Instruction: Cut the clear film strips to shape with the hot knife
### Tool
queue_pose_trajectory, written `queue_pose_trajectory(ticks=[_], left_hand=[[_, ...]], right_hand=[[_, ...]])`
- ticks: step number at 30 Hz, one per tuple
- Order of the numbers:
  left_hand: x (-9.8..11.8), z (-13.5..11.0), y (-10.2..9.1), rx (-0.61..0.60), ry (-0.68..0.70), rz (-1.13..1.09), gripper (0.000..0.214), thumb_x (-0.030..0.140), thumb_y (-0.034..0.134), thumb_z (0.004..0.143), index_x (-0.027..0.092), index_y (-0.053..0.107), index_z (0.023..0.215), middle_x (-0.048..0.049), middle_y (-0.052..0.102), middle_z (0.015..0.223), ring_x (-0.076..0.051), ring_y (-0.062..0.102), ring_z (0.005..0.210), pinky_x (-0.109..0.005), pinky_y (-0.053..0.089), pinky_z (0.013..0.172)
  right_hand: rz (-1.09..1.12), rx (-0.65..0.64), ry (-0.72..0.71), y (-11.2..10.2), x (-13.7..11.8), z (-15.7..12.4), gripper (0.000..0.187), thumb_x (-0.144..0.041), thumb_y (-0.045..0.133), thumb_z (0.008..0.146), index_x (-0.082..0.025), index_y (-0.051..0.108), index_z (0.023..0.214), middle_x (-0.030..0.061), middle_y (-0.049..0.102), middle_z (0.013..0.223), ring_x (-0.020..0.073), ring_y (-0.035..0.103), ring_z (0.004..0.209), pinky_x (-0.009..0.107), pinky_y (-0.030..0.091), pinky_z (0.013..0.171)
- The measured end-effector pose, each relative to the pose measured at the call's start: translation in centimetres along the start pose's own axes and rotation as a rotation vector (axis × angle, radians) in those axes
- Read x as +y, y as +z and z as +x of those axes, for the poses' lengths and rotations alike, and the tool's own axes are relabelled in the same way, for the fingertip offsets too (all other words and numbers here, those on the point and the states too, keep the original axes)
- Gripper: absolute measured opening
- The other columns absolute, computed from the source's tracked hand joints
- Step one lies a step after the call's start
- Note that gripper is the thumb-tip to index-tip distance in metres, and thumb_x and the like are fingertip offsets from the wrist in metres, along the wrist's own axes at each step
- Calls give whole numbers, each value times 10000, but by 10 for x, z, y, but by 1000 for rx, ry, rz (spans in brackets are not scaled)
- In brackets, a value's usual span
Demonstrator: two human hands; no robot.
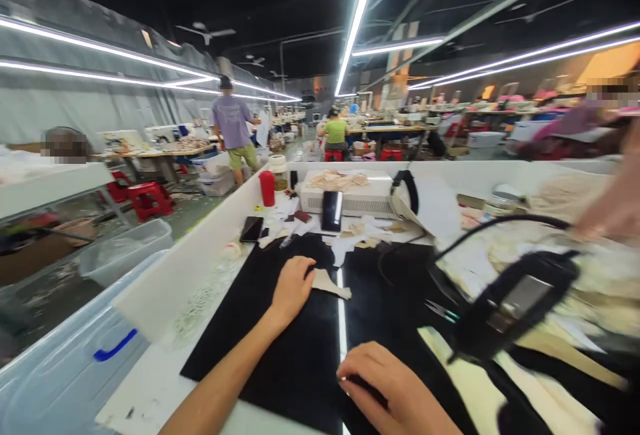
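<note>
My left hand rests on the black glossy board, its fingers closed on the edge of a small beige fabric piece. Nearer to me, my right hand is over the board with thumb and fingers brought together. Something tiny and shiny may be at its fingertips, too small to name. Small snips with teal on them lie right of the board's middle. A blurred black pouch-like object with a strap covers part of the fabric pieces at right.
Behind the board are a dark phone, an upright phone, a red cup, a lidded jar and a white box-like machine. A co-worker's blurred arm reaches in from the right. A white partition borders the left.
</note>
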State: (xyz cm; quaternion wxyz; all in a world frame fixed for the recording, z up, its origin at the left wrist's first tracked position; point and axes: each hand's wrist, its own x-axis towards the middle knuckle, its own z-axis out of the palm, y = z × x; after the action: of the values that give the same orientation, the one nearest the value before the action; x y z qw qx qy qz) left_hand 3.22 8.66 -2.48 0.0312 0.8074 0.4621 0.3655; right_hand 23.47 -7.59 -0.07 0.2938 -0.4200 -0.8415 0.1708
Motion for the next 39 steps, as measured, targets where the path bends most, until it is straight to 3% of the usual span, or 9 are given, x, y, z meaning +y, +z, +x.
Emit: queue_pose_trajectory(ticks=[3,6,10,16,21,25,31,39], left_hand=[[-2,5,-5,-3,61,-77,186,196,541,984,202,653,1133,-79,693,1125,-251,636,1104,-474,513,1025],[7,6,-11,-35,124,-138,210,249,492,1020,208,649,1152,-79,688,1127,-257,629,1100,-474,504,1020],[42,-8,-14,-117,245,-186,201,268,479,1053,224,650,1148,-48,697,1085,-214,661,1028,-396,529,964],[113,-47,1,-273,569,-190,212,212,439,1077,202,644,1129,-31,723,958,-181,684,833,-323,543,761],[152,-69,13,-385,695,-210,251,209,392,1088,175,635,1141,-35,709,877,-180,663,716,-312,496,631],[165,-74,21,-458,712,-133,241,189,405,1078,167,627,1168,-21,663,795,-176,618,654,-306,449,589],[173,-76,30,-470,680,-20,266,248,469,1072,175,560,1311,-23,669,860,-193,621,691,-334,472,607],[176,-78,33,-492,614,9,304,306,612,1013,229,601,1307,-18,653,873,-194,615,713,-322,445,595]], right_hand=[[78,-90,286,-32,0,-46,168,-288,563,1012,-273,702,920,-20,741,872,145,707,818,222,526,737],[56,7,560,-66,18,-92,197,-364,558,1007,-276,723,945,-4,756,916,169,706,831,251,522,736],[-50,142,734,-93,38,-132,252,-423,520,1017,-278,722,978,11,759,977,188,701,844,285,518,742],[-195,70,617,-77,38,-133,168,-363,578,999,-279,704,1072,18,745,1016,193,718,854,286,540,695],[-321,89,511,-60,44,-132,247,-278,472,1032,-237,715,1010,60,749,985,233,731,901,338,566,751],[-273,111,526,-63,43,-131,252,-243,461,1029,-241,712,1004,54,741,969,195,722,877,303,554,753],[3,178,651,-71,40,-127,268,-285,487,1009,-241,741,935,39,728,886,184,689,809,296,517,700],[68,226,690,-74,39,-125,247,-286,505,967,-249,724,859,32,718,909,168,648,738,283,464,610]])
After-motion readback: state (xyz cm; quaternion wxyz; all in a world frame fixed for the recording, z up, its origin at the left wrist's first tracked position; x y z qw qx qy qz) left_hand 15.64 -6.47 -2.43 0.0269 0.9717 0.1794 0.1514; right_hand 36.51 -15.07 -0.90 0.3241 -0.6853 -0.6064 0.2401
